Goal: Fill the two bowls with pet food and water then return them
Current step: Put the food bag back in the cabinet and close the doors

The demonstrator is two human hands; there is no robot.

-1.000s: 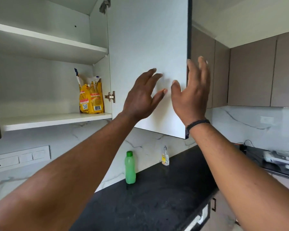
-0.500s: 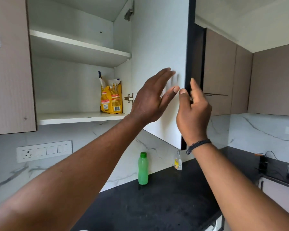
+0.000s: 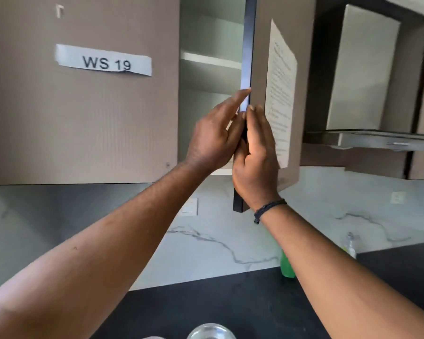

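The upper cabinet door [image 3: 258, 57] stands partly swung in, its dark edge [image 3: 247, 45] facing me. My right hand [image 3: 257, 157] lies on the door's outer face with the thumb wrapped round the edge. My left hand [image 3: 216, 135] touches the inner side of that edge, fingers stretched out and holding nothing. The rim of a clear glass bowl [image 3: 209, 331] shows at the bottom of the view on the black counter [image 3: 242, 302]. The pet food bag is hidden behind the door and my hands.
A printed sheet [image 3: 280, 81] is taped to the door. The neighbouring door carries a "WS 19" label [image 3: 103, 61]. A green bottle [image 3: 286, 267] stands half behind my right forearm, a small clear bottle [image 3: 351, 245] beside it. A range hood [image 3: 377, 140] juts out at right.
The door has swung further towards shut, hiding the yellow bag on the shelf. My right hand moved onto the door's outer face and edge. My view shifted left and closer.
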